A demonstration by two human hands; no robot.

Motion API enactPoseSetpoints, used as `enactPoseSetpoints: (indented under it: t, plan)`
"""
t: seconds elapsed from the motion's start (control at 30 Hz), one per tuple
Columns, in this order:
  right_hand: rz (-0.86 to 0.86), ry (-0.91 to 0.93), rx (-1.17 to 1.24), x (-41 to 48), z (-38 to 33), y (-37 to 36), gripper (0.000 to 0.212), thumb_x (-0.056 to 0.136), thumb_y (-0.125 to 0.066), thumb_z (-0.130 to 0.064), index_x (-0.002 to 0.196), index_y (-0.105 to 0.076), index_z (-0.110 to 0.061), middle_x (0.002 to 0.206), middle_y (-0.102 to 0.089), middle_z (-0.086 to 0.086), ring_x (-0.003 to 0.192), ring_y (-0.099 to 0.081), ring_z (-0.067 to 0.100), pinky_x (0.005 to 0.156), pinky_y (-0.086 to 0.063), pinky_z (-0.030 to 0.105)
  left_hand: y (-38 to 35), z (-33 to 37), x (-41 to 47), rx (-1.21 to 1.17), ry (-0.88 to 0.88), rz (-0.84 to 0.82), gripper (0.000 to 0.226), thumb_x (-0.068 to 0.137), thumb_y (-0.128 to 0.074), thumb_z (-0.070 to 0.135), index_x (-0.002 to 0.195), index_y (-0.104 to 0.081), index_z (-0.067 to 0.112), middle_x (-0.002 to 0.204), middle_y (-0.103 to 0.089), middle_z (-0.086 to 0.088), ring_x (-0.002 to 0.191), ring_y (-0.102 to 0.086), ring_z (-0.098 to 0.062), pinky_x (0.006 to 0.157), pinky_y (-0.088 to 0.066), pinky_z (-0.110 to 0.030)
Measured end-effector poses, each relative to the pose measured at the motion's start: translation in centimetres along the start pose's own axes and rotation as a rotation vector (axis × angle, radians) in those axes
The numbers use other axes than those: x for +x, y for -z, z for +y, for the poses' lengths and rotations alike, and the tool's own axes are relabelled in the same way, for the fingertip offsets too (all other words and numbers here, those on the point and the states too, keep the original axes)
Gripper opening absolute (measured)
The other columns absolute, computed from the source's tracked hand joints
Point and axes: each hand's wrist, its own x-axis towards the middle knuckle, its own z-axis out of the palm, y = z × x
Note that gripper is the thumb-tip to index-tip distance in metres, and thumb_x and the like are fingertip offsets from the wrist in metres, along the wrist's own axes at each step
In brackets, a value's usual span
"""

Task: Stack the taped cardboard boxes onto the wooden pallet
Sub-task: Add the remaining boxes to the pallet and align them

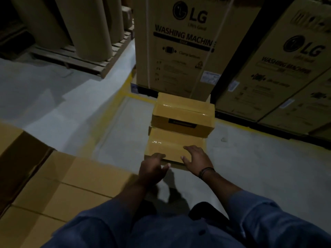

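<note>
Two small brown cardboard boxes sealed with clear tape sit on the grey concrete floor (71,104), one behind the other. The farther box (182,111) stands higher and overlaps the far edge of the nearer box (172,144).

Two hands reach for the nearer box, and neither has closed on it. The left hand (153,168) is at its near-left corner with its fingers loosely bent. The right hand (196,159) is spread flat over its top near the near edge; whether either hand presses the cardboard cannot be told.

Two tall brown printed washing-machine cartons (179,51) stand just behind the small boxes, with a dark gap between them. At least three upright brown paper rolls (86,24) stand on one slatted wooden pallet (80,63) at the far left.

A layer of several plain brown cartons (71,185) fills the near left, its edge just beside the left forearm. One painted yellow line (114,111) runs left of the small boxes, and bare floor lies open on both sides of them.
</note>
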Motion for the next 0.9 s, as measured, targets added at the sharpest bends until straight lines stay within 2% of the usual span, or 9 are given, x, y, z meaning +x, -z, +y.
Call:
enactPoseSetpoints:
  t: [0.1, 0.27, 0.37, 0.47, 0.57, 0.63, 0.7, 0.83, 0.9]
  plan:
    - [-0.029, 0.043, -0.064, 3.1, 1.3, 1.1, 0.052, 0.099, -0.052, -0.046, 0.146, -0.049, -0.025, 0.145, -0.052, 0.000, 0.131, -0.045, 0.026, 0.103, -0.043, 0.039, -0.4, 0.4, 2.9, -0.037, 0.026, 0.028, 0.053, 0.090, -0.070, 0.054, 0.131, -0.068, 0.021, 0.130, -0.070, 0.000, 0.109, -0.069, -0.022, 0.087, -0.051, -0.030]
    - [-0.074, 0.098, -0.131, 9.4, 4.1, 3.7, 0.054, 0.100, -0.053, -0.046, 0.149, -0.046, -0.025, 0.150, -0.048, 0.002, 0.137, -0.041, 0.026, 0.109, -0.037, 0.038, -1.9, 1.5, 7.8, -0.197, 0.170, -0.012, 0.053, 0.093, -0.066, 0.056, 0.136, -0.062, 0.026, 0.141, -0.061, 0.004, 0.120, -0.063, -0.019, 0.094, -0.046, -0.032]
    - [-0.153, 0.223, -0.206, 14.9, 6.6, 5.0, 0.059, 0.098, -0.054, -0.051, 0.151, -0.042, -0.027, 0.154, -0.043, 0.003, 0.140, -0.037, 0.028, 0.111, -0.038, 0.041, -3.8, 2.8, 11.9, -0.298, 0.279, -0.012, 0.056, 0.093, -0.063, 0.061, 0.137, -0.060, 0.027, 0.138, -0.061, 0.005, 0.106, -0.066, -0.015, 0.082, -0.044, -0.028]
    - [-0.268, 0.349, -0.306, 22.5, 9.7, 6.4, 0.071, 0.093, -0.056, -0.058, 0.154, -0.034, -0.030, 0.160, -0.032, 0.001, 0.145, -0.028, 0.026, 0.114, -0.035, 0.044, -7.1, 4.4, 16.5, -0.359, 0.372, 0.045, 0.053, 0.093, -0.064, 0.059, 0.133, -0.062, 0.024, 0.132, -0.064, 0.002, 0.102, -0.066, -0.016, 0.081, -0.045, -0.028]
    - [-0.363, 0.449, -0.315, 31.4, 12.9, 7.1, 0.077, 0.089, -0.060, -0.064, 0.154, -0.033, -0.033, 0.161, -0.027, -0.002, 0.147, -0.022, 0.023, 0.116, -0.033, 0.047, -12.4, 6.1, 22.2, -0.509, 0.493, 0.091, 0.058, 0.093, -0.066, 0.057, 0.136, -0.061, 0.018, 0.136, -0.064, -0.005, 0.115, -0.066, -0.021, 0.092, -0.053, -0.037]
    - [-0.423, 0.534, -0.327, 38.1, 15.3, 6.7, 0.077, 0.088, -0.060, -0.066, 0.153, -0.033, -0.035, 0.162, -0.025, -0.004, 0.148, -0.019, 0.023, 0.116, -0.033, 0.051, -16.7, 7.4, 26.6, -0.644, 0.634, 0.164, 0.069, 0.090, -0.059, 0.065, 0.140, -0.058, 0.018, 0.144, -0.058, -0.008, 0.131, -0.057, -0.025, 0.105, -0.049, -0.047]
    - [-0.460, 0.609, -0.373, 44.8, 18.1, 5.7, 0.079, 0.087, -0.057, -0.070, 0.154, -0.030, -0.037, 0.164, -0.019, -0.006, 0.150, -0.014, 0.022, 0.116, -0.032, 0.054, -21.5, 8.6, 31.5, -0.751, 0.765, 0.261, 0.078, 0.084, -0.054, 0.074, 0.143, -0.054, 0.023, 0.152, -0.050, -0.007, 0.140, -0.049, -0.026, 0.110, -0.045, -0.052]
    - [-0.496, 0.658, -0.408, 56.8, 23.3, 1.9, 0.089, 0.081, -0.054, -0.075, 0.156, -0.027, -0.036, 0.165, -0.015, -0.007, 0.151, -0.012, 0.024, 0.118, -0.029, 0.056, -29.4, 9.9, 41.7, -0.960, 0.874, 0.386, 0.076, 0.083, -0.066, 0.070, 0.148, -0.042, 0.040, 0.167, -0.025, 0.001, 0.147, -0.039, -0.022, 0.113, -0.045, -0.052]
    - [-0.500, 0.671, -0.435, 61.2, 25.4, -0.4, 0.094, 0.080, -0.053, -0.077, 0.158, -0.026, -0.033, 0.166, -0.013, -0.005, 0.150, -0.011, 0.024, 0.119, -0.028, 0.056, -32.6, 9.9, 46.2, -0.924, 0.868, 0.472, 0.076, 0.089, -0.072, 0.057, 0.151, -0.030, 0.050, 0.170, -0.017, -0.004, 0.151, -0.032, -0.023, 0.119, -0.039, -0.041]
